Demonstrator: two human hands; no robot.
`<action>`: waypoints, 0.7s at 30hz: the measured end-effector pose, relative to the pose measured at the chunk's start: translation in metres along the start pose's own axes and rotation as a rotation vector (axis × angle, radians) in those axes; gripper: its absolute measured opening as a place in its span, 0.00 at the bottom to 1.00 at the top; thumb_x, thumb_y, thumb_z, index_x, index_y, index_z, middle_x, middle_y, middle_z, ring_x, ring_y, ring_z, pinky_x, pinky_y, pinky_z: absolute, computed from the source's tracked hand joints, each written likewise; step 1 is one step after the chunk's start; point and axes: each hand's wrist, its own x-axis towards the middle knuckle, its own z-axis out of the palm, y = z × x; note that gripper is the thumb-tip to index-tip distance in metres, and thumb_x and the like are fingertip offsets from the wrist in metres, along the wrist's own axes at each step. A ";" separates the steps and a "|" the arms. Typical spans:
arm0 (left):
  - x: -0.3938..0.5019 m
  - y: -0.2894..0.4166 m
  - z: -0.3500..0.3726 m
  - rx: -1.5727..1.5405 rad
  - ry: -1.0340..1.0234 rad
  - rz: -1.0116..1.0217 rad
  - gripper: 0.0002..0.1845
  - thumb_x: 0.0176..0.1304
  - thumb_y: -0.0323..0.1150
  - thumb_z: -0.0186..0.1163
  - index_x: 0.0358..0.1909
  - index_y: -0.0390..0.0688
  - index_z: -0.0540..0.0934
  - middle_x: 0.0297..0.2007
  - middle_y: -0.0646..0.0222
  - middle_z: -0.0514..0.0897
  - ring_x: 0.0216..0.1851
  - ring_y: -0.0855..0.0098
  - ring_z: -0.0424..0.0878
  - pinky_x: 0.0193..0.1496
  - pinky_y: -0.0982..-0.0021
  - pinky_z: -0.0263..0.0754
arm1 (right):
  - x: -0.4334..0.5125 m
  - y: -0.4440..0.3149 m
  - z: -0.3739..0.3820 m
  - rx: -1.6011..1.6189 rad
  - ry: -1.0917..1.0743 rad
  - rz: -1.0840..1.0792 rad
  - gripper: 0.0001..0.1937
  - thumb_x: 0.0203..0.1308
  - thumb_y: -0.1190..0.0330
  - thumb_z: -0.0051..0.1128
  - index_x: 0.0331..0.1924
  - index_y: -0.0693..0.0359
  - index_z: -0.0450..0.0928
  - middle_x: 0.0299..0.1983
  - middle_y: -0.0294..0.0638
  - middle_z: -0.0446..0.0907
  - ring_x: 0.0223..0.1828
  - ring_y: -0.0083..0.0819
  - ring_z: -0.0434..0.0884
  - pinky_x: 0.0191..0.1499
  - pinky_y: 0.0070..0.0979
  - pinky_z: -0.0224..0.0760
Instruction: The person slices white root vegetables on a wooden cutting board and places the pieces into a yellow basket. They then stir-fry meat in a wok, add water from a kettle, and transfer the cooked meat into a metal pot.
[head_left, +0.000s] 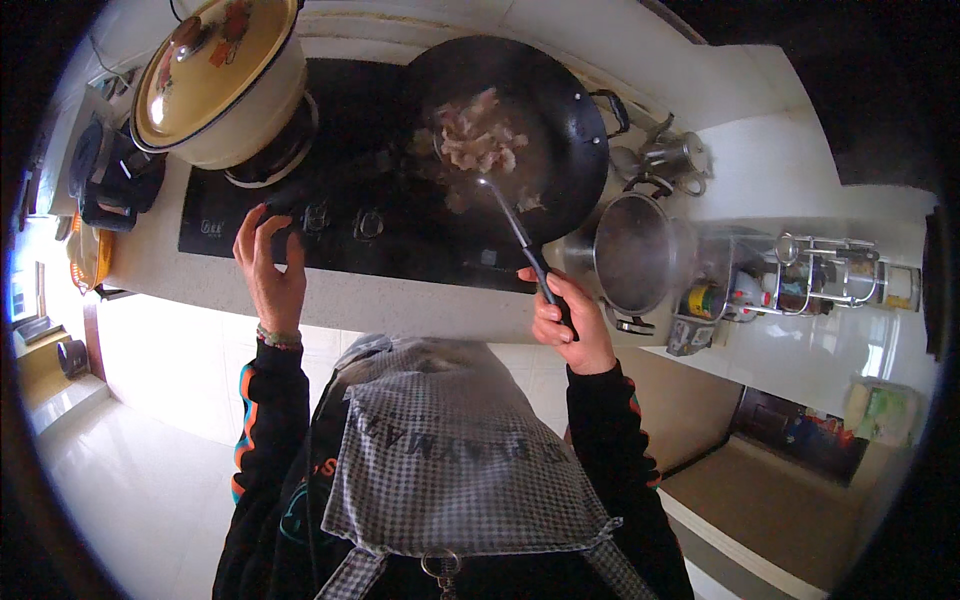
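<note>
My right hand (566, 315) grips the black handle of a metal cooking utensil (514, 222). Its working end is among pieces of meat (480, 139) in a large black wok (566, 161), on the right side of the black cooktop (337, 247). What shape that end has is hard to make out. My left hand (274, 262) holds nothing; its fingers are apart and bent over the cooktop's front left part, close to a control knob (316, 217). A second knob (368, 223) lies to the right of it.
A cream enamel pot (225, 139) with a yellow lid (217, 67) stands at the back left. Right of the wok are a steaming metal pot (636, 251) and a metal pitcher (675, 155). Further right is a wire rack (814, 274) with jars. A dark appliance (112, 176) stands far left.
</note>
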 end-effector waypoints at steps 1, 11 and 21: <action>0.000 0.000 0.000 -0.019 0.002 -0.006 0.14 0.59 0.26 0.62 0.48 0.48 0.80 0.61 0.60 0.73 0.63 0.54 0.67 0.63 0.53 0.65 | -0.002 0.000 0.000 -0.068 0.011 -0.043 0.18 0.72 0.60 0.45 0.55 0.65 0.74 0.18 0.24 0.64 0.10 0.12 0.56 0.17 0.16 0.48; 0.001 0.007 -0.003 -0.030 -0.022 -0.033 0.13 0.59 0.26 0.62 0.46 0.48 0.80 0.62 0.61 0.73 0.63 0.55 0.67 0.64 0.54 0.64 | -0.018 -0.001 -0.009 -0.084 -0.003 -0.129 0.16 0.72 0.62 0.46 0.53 0.63 0.77 0.19 0.28 0.64 0.13 0.14 0.59 0.17 0.17 0.49; -0.003 0.019 0.000 -0.029 0.003 0.034 0.13 0.59 0.26 0.62 0.45 0.48 0.81 0.61 0.61 0.74 0.63 0.55 0.68 0.64 0.53 0.63 | -0.015 0.007 -0.012 -0.025 -0.045 -0.100 0.18 0.72 0.62 0.44 0.56 0.67 0.73 0.18 0.27 0.65 0.11 0.13 0.57 0.17 0.17 0.49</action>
